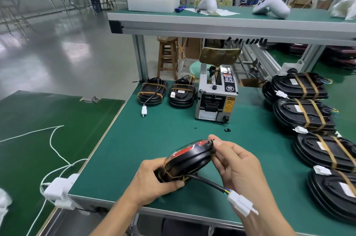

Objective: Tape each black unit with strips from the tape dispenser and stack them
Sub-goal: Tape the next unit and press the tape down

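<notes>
Black unit (187,160) hangs tilted between both hands: left hand (154,180) grips its taped end, right hand (238,166) pinches the far rim (dangling white connector (241,204) could snag, loosening that pinch).

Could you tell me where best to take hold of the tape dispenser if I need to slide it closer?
Probably grip the tape dispenser by its two flat grey side walls, low down, coming from the front. The body is boxy and upright; the front slot and the tape roll on top are poorer holds.
</notes>
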### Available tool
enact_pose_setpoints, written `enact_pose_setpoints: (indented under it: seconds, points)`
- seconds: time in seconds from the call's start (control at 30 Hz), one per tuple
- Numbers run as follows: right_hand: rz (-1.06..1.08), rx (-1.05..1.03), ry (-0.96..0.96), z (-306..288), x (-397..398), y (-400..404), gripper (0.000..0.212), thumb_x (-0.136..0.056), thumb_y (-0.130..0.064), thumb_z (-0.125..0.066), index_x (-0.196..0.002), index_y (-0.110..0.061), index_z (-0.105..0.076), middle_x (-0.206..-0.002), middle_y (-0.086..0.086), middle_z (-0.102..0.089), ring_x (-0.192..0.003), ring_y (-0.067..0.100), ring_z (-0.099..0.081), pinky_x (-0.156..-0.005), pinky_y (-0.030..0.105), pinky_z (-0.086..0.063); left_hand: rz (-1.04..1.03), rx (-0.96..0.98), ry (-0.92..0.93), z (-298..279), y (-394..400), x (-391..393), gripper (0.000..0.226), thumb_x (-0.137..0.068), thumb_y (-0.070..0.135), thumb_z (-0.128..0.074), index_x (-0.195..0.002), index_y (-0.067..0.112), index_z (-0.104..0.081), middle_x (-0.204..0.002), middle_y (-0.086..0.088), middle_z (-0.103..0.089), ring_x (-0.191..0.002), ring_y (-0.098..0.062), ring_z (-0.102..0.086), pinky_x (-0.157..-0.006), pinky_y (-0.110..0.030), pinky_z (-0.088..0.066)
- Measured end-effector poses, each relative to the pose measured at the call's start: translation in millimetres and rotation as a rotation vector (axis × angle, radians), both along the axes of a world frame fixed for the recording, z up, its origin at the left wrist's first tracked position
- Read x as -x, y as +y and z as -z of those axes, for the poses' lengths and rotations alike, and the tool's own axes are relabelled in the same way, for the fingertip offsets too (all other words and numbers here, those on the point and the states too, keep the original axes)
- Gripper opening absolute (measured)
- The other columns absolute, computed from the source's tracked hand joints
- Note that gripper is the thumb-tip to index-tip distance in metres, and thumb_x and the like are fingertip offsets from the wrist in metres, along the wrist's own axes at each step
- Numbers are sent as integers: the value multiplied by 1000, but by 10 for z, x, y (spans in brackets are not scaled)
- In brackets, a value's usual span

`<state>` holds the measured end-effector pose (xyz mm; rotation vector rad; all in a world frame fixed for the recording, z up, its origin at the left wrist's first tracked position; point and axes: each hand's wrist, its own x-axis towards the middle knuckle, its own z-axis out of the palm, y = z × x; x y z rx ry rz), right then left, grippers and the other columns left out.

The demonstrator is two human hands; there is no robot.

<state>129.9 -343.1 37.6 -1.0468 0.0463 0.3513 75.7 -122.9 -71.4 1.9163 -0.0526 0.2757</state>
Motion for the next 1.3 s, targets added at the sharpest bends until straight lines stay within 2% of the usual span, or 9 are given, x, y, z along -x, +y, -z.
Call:
enact_pose_setpoints:
  seconds: [0.13,0.27,0.57,0.7,0.77,0.87,0.97,1.13,1.3]
  points:
    - [-4,47,-40,44,24,-24,31,-59,-28,-96,-82,-13,-83,-118,0,-78,-117,13,-71,-106,29,-51,5,-23,-20,-1,-3,-6,29,-73,46,-94,-88,27,-78,-78,0,-70,-74,-5,-59,-66,-28,-46]
    - [9,110,-93,81,64,-47,40,-57,-46,-87,-81,-15,-83,-120,-7,-77,-120,9,-68,-117,36,-40,6,-36,-33,7,0,-6,33,-72,48,-94,-87,24,-77,-78,-2,-69,-73,-5,-58,-66,-28,-45]
    - [31,151,-125,108,136,-19,38,-58,-44,-84,-78,-12,-81,-123,-8,-76,-121,11,-68,-118,44,-38,21,-60,-19,33,-20,-21,23,-73,36,-95,-85,29,-77,-75,5,-70,-70,-2,-59,-64,-26,-47]
    - [35,185,-140,120,164,-23,39,-59,-46,-84,-76,-11,-79,-125,-11,-74,-119,10,-69,-116,43,-40,18,-59,-37,51,-17,-28,27,-72,38,-95,-86,24,-76,-75,-1,-68,-70,-4,-56,-63,-33,-48]
    - [44,207,-145,103,178,-15,38,-59,-46,-83,-74,-11,-78,-124,-13,-74,-118,8,-69,-115,41,-41,16,-55,-42,58,-15,-36,30,-72,40,-95,-86,22,-76,-76,-3,-68,-70,-6,-56,-64,-36,-49]
    - [60,226,-156,78,206,-16,34,-60,-43,-83,-73,-11,-78,-124,-14,-74,-117,6,-69,-110,35,-42,13,-64,-41,62,-12,-38,30,-72,41,-95,-86,24,-76,-76,-2,-69,-69,-6,-57,-64,-31,-48]
    - [39,225,-161,77,212,-33,15,-79,-20,-85,-69,-11,-77,-122,-14,-75,-114,5,-70,-106,30,-42,19,-68,-36,62,-14,-36,27,-71,39,-95,-87,26,-77,-76,0,-70,-70,-5,-58,-65,-31,-49]
    - [75,275,-200,-12,236,-18,22,-85,-7,-78,-63,-11,-76,-114,-16,-77,-105,-3,-71,-80,5,-46,11,-81,-34,74,-3,-36,30,-72,38,-95,-86,21,-76,-76,-3,-69,-69,-6,-57,-64,-39,-51]
    - [103,289,-205,-64,254,-5,25,-84,0,-78,-61,-9,-75,-115,-8,-77,-98,-2,-73,-77,7,-49,8,-86,-33,88,1,-37,30,-71,39,-95,-87,22,-77,-77,-2,-70,-69,-6,-58,-64,-39,-52]
